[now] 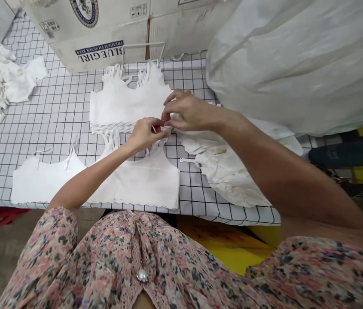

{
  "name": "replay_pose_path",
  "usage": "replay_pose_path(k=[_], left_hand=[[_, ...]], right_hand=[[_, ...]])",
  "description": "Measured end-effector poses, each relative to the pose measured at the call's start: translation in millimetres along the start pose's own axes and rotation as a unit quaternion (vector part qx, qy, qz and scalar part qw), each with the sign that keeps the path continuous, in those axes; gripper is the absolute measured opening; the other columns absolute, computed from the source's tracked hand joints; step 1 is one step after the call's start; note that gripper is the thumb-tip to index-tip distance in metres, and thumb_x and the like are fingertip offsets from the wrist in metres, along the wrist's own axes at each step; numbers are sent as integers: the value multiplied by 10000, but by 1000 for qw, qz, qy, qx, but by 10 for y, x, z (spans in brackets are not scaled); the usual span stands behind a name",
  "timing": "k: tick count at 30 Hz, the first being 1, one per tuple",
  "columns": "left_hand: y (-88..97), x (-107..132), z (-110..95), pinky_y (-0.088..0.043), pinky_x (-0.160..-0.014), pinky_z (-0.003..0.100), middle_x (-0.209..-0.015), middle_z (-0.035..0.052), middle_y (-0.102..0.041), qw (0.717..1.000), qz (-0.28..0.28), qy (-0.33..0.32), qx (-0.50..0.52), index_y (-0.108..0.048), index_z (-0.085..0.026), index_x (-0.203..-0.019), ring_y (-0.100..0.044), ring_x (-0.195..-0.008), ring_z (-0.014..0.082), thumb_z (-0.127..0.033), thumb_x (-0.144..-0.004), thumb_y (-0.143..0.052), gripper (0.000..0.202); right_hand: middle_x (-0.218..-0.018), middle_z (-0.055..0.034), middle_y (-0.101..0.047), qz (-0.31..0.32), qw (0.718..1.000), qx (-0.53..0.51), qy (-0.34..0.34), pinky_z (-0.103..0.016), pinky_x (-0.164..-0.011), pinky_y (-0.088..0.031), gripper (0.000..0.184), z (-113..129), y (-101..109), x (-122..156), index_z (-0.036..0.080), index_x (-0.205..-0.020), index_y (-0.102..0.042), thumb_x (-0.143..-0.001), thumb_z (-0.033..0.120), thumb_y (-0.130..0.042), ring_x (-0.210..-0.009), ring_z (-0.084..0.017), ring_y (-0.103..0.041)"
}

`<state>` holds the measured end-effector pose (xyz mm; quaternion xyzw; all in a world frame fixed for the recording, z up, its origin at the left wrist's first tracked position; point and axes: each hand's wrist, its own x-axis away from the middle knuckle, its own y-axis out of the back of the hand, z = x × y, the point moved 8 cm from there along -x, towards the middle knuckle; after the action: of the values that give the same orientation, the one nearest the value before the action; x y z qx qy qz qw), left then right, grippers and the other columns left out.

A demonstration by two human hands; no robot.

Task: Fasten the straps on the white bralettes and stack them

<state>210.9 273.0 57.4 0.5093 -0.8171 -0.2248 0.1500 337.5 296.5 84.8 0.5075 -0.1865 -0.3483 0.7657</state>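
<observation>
Here, pinching a white strap (pixel 168 127) between the fingertips of left hand (pixel 146 132) and right hand (pixel 183 111), close together just above the upper edge of a flat top (pixel 139 182). Working over a checked cloth (pixel 62 109), with a stack of tops (pixel 120 103) behind and a loose heap (pixel 221 171) beneath the right forearm (pixel 261 159).

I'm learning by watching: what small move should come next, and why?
Probably lay the white strap down on the crop top just below: the left hand and right hand meet at the strap, and the top's body lies flat.
</observation>
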Motion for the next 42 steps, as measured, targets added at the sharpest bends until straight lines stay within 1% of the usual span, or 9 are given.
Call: replay_pose_path(k=[10, 14, 17, 20, 23, 27, 30, 34, 42], left_hand=[[-126, 47, 15, -457, -686, 283, -764, 22, -756, 999, -2, -26, 25, -812, -166, -714, -636, -691, 132, -135, -849, -806, 139], [-92, 114, -40, -494, -739, 273, -803, 23, -794, 998, -17, -51, -27, -862, -179, -847, -680, -727, 134, -108, -880, -781, 112], [9, 324, -147, -525, -792, 290, -796, 20, -788, 996, -66, -46, -26, -866, -186, -1010, -674, -729, 133, -154, -880, -819, 142], [-155, 634, -205, -567, -764, 299, -779, 48, -780, 989, 17, 32, 147, -843, -163, -966, -688, -703, 138, -363, -972, -777, 211], [-528, 922, -282, -637, -893, 346, -942, 108, -830, 895, 136, 153, 395, -818, -160, -1010, -790, -890, 189, -588, -1001, -722, 439], [-715, 1001, -285, -650, -970, 348, -952, 99, -824, 794, 116, 238, 547, -791, -153, -970, -795, -964, 196, -649, -975, -736, 499], [-671, 1002, -261, -659, -955, 335, -994, 106, -835, 776, 98, 243, 574, -807, -144, -1005, -794, -1035, 201, -428, -1028, -701, 304], [-659, 1068, -303, -639, -1069, 439, -1126, 138, -840, 746, 134, 234, 609, -829, -140, -1025, -780, -1176, 255, -290, -1021, -646, 236], [-685, 1116, -157, -599, -1071, 362, -1048, 80, -806, 783, 95, 214, 576, -842, -181, -1049, -755, -1146, 212, -399, -961, -812, 237]], right_hand=[[-793, -49, -771, 18, 994, -106, -32, -331, -598, -485, 593, -123, 508, 737, 256, -765, -834, -816, 839, -741, -678, -139, -683], [-757, -34, -753, -60, 990, -119, -54, -322, -563, -506, 568, 19, 662, 1082, 268, -788, -841, -856, 820, -720, -642, -146, -680], [-782, -29, -767, -174, 977, -91, -79, -353, -595, -526, 331, 287, 696, 1251, 274, -859, -834, -943, 586, -764, -700, -190, -691], [-800, -38, -780, -249, 966, 18, -70, -401, -682, -543, 186, 661, 564, 1270, 238, -853, -795, -993, 330, -714, -726, -218, -688], [-755, -85, -739, -241, 956, 160, -58, -435, -737, -529, 300, 1003, 245, 1165, 186, -811, -750, -1053, 241, -582, -716, -237, -656], [-805, -114, -733, -210, 953, 215, -41, -484, -869, -539, 289, 1312, -117, 1135, 135, -1054, -778, -1092, 257, -519, -800, -263, -664], [-959, -108, -796, -256, 959, 116, 27, -449, -881, -555, 276, 1476, -102, 1287, 161, -1265, -743, -1083, 295, -585, -897, -259, -714], [-909, -26, -798, -353, 934, -38, -45, -419, -832, -532, 123, 1247, 46, 1489, 267, -1049, -782, -1046, 240, -662, -795, -208, -673], [-792, -19, -707, -333, 877, -278, -205, -434, -880, -543, 157, 915, -524, 1310, 268, -778, -767, -888, 370, -813, -935, -235, -663]])
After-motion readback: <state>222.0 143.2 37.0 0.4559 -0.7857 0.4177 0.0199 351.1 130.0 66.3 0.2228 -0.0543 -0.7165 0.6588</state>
